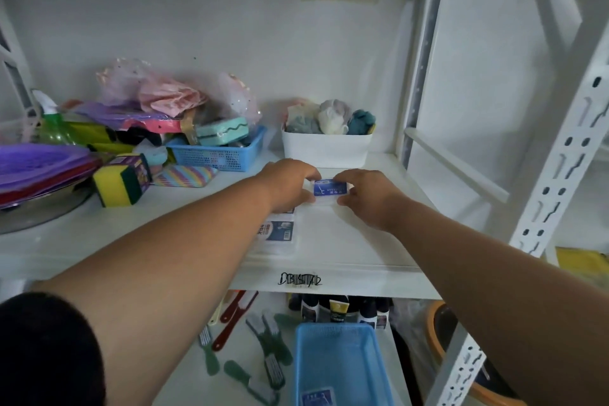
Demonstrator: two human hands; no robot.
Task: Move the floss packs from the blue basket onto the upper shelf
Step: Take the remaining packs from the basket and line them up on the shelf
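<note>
On the upper shelf a clear floss pack with a blue label lies between my two hands. My left hand pinches its left end and my right hand pinches its right end. Another floss pack lies flat on the shelf nearer the front edge, partly under my left forearm. One shelf down stands the blue basket, with one blue-labelled floss pack at its near end.
A white bin of cloths stands just behind my hands. A second blue basket, sponges and bags crowd the shelf's left side. Brushes and bottles lie on the lower shelf. White shelf posts rise at right.
</note>
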